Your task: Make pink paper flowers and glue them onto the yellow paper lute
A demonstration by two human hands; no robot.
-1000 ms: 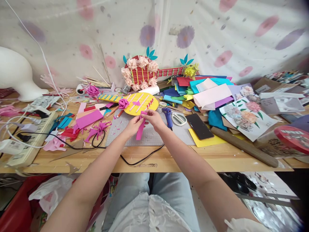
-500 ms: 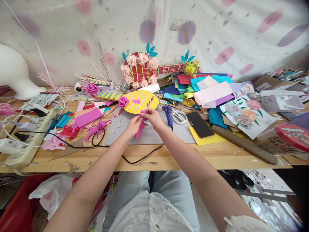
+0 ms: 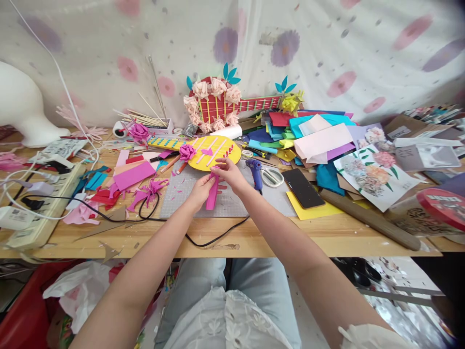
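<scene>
Your left hand (image 3: 201, 188) and right hand (image 3: 231, 175) both pinch the pink paper strip (image 3: 212, 195) above the bench (image 3: 254, 237)

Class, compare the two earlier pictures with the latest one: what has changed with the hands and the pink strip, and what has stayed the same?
Very little changed. Both the left hand and right hand keep hold of the pink strip over the grey cutting mat; its hanging end swung slightly between pictures. The yellow paper guitar, blue glue gun, scissors and phone stayed put.
</scene>
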